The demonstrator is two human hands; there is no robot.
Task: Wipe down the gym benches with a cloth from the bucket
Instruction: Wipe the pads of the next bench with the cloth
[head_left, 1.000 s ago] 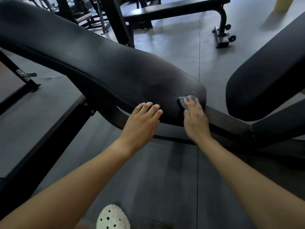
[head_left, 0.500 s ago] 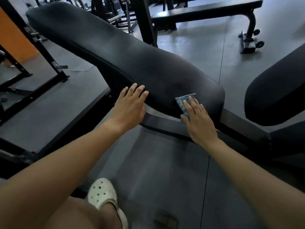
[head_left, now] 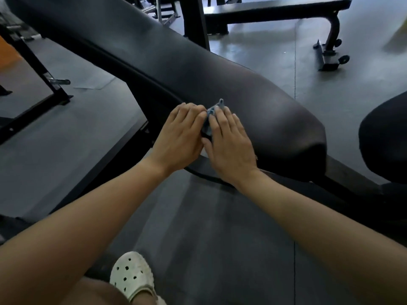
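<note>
My left hand (head_left: 180, 133) has slid along the edge to meet my right hand (head_left: 230, 144) on the near side of the black padded bench (head_left: 253, 102), which slopes over a grey floor (head_left: 220, 227), with a flat bench (head_left: 264, 9) behind. The small blue-grey cloth (head_left: 218, 105) lies bunched between them against the pad. My right hand presses it with straight fingers, while my left fingers curl at its edge, gripping or not I cannot tell.

Bench padding (head_left: 209, 80) smooth black leatherette, faint sheen; cloth (head_left: 220, 103) soft blue fabric; frame (head_left: 114, 170) matt black metal; floor (head_left: 242, 238) dull grey.
</note>
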